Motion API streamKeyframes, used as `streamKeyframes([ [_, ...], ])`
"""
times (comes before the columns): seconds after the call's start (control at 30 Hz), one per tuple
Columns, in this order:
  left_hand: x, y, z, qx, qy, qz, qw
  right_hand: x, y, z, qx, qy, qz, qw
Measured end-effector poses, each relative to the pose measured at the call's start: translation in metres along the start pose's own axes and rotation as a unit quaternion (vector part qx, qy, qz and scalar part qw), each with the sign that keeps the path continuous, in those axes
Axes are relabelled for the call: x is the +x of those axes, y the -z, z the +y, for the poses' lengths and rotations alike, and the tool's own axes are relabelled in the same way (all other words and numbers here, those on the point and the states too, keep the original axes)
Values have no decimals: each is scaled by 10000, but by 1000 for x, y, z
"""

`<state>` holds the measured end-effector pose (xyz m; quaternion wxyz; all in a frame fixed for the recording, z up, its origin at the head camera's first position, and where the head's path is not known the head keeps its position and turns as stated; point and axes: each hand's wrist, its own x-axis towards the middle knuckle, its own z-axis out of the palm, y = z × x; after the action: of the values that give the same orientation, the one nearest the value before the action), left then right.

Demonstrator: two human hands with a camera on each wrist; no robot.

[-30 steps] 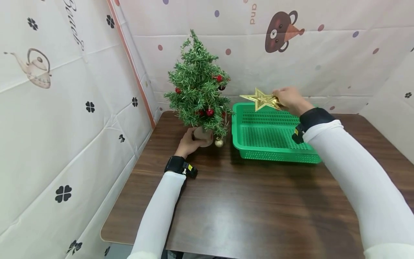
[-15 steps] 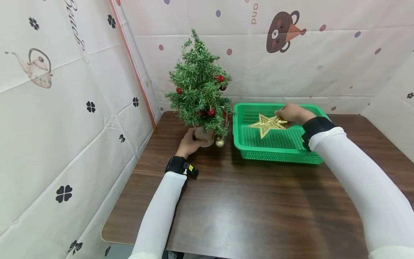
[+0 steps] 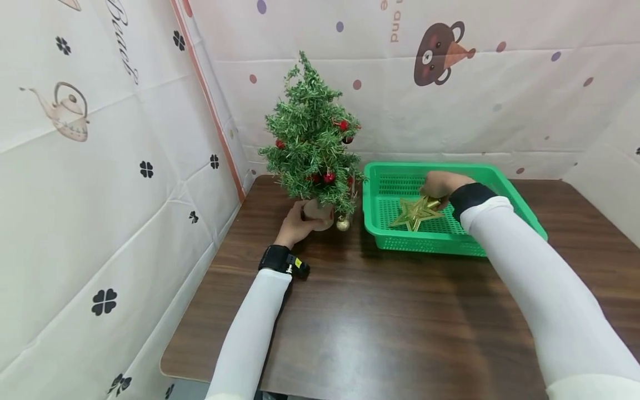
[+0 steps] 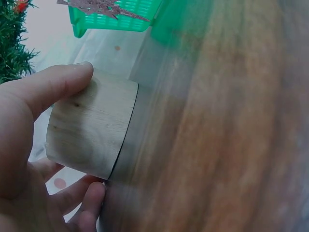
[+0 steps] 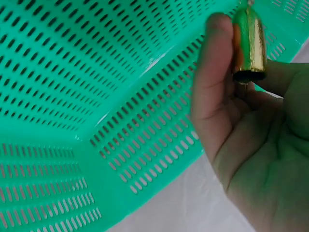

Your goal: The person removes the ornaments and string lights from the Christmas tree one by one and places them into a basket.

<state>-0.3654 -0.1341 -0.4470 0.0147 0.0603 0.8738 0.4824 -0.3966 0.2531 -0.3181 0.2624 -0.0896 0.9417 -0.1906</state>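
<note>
Across a dark wooden table (image 3: 380, 322), at just left of 12 o'clock from the wearer, a person's left hand (image 3: 294, 226) curls round a wooden base (image 3: 320, 214) from its 8 o'clock side, thumb over the top. A gold ball (image 3: 342, 223) hangs just beside the base at 4 o'clock. At 1 o'clock sits a green basket (image 3: 425, 242), where a gold star (image 3: 414, 214) tilts inside the rim. The right hand (image 3: 445, 184), at the star's 2 o'clock, pinches its socket (image 5: 250, 46) between closed fingers and thumb. Whether the star touches the basket floor cannot be told. Above the base, a small green tree (image 3: 312, 133) stands upright, red baubles (image 3: 328, 177) among its branches and its tip bare. Behind it all, at 12 o'clock, hangs a printed sheet (image 3: 500, 100). By appearances, setting the star in the basket is partly done: it lies within the walls, not yet released. Both grips remain to be loosened, and the tree carries its ornaments.
</note>
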Motion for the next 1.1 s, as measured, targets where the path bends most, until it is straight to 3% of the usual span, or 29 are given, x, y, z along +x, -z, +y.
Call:
streamKeyframes([
  [0.23, 0, -5, 1, 1, 103, 56, 9999, 10, -7, 12, 4, -334, -176, 9993],
  [0.43, -1, -5, 3, 28, 70, 57, 10000, 9, -14, 21, -321, -320, -432, 9980],
  [0.67, 0, -1, 0, 26, 54, 33, 10000, 10, -19, 21, -502, -354, -346, 9975],
  [0.9, 0, -1, 0, 62, 39, 24, 10000, -2, -10, -9, -739, 260, 538, 9955],
  [1.1, -1, -1, 1, 54, 46, -15, 10000, -40, 0, -46, -466, 897, 1459, 9841],
])
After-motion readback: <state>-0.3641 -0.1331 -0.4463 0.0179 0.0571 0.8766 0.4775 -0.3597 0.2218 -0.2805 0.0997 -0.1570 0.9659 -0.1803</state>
